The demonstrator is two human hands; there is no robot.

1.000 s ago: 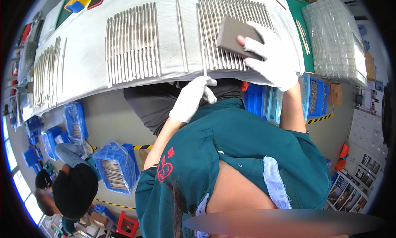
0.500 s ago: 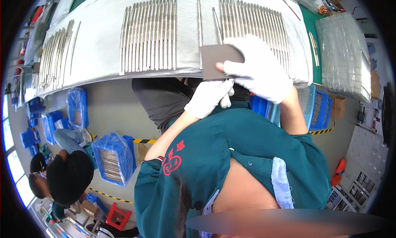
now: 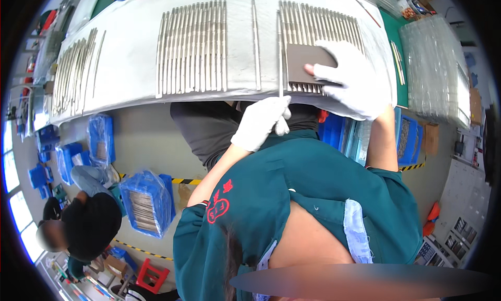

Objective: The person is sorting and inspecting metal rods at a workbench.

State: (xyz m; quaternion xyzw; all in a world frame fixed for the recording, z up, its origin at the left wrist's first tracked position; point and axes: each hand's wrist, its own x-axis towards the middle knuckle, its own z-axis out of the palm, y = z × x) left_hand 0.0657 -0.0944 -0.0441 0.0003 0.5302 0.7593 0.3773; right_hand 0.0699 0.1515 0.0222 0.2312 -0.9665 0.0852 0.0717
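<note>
The person wears two white gloves. The left hand [image 3: 262,122] is at the near edge of the bench [image 3: 130,56], and its grip is closed around the near end of one thin metal rod [image 3: 280,66], pinched between thumb and fingers. This rod lies alone, pointing away to the far side, in the gap between two groups of rods. The right hand [image 3: 350,81] is just to the right of it. Its grip holds one flat grey-brown block [image 3: 308,61], with the thumb on top and the fingers wrapped around the right edge, so the grip is half closed on the block. The block rests on the near part of the right group of rods [image 3: 321,27].

On the white cover of the bench I count three groups of rods laid side by side: the right group, a middle group [image 3: 193,45] and a left group [image 3: 73,69]. The rods in each group are too many and too close together to count exactly. One more single rod [image 3: 255,45] lies between the middle group and the held rod.

On the floor, to the left, stand several blue trays [image 3: 146,202] with metal parts. One other person [image 3: 86,223] in dark clothes crouches there. At the far right is a stack of clear plastic trays [image 3: 433,66].
</note>
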